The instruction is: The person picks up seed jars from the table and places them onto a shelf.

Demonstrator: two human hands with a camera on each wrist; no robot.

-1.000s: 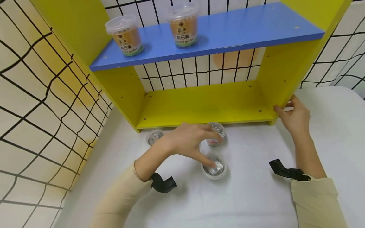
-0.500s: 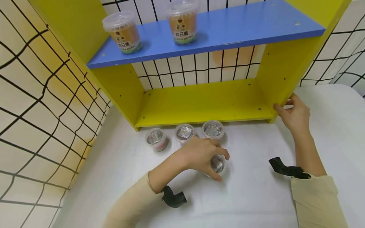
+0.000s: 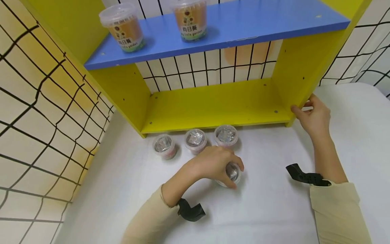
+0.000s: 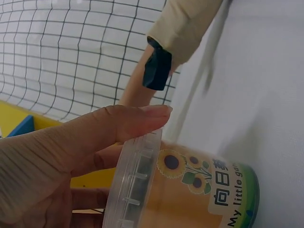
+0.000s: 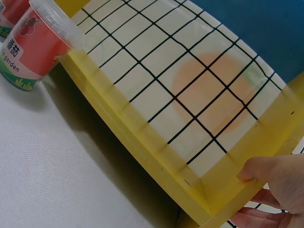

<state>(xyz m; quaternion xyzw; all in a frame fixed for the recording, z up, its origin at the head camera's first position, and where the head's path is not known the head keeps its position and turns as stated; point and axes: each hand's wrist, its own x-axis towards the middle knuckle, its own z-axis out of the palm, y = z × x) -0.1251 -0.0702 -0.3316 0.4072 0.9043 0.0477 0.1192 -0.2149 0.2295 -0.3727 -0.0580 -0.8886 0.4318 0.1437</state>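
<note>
My left hand [image 3: 213, 162] grips a clear lidded plastic cup [image 4: 185, 190] that stands on the white table in front of the shelf. In the left wrist view, its thumb lies over the lid's edge with fingers on the far side; the label is orange with sunflowers. At the right, my right hand [image 3: 315, 118] holds the front edge of the yellow side panel [image 3: 307, 67] of the shelf unit, thumb on the inner face, as the right wrist view also shows. Beyond my left hand stand three more lidded cups, left [image 3: 164, 145], middle [image 3: 196, 140] and right [image 3: 226, 135].
Two sunflower-label cups, one [image 3: 123, 28] at the left and another [image 3: 190, 20] beside it, stand on the blue shelf board [image 3: 259, 23]. The yellow bottom board [image 3: 213, 108] lies below. Black wire grid [image 3: 39, 135] borders the left side. A red tomato-label cup [image 5: 35, 47] shows in the right wrist view.
My left hand has moved from above the cups to the nearest one, and its thumb and fingers have closed in on it. My right hand has kept its hold on the side panel.
</note>
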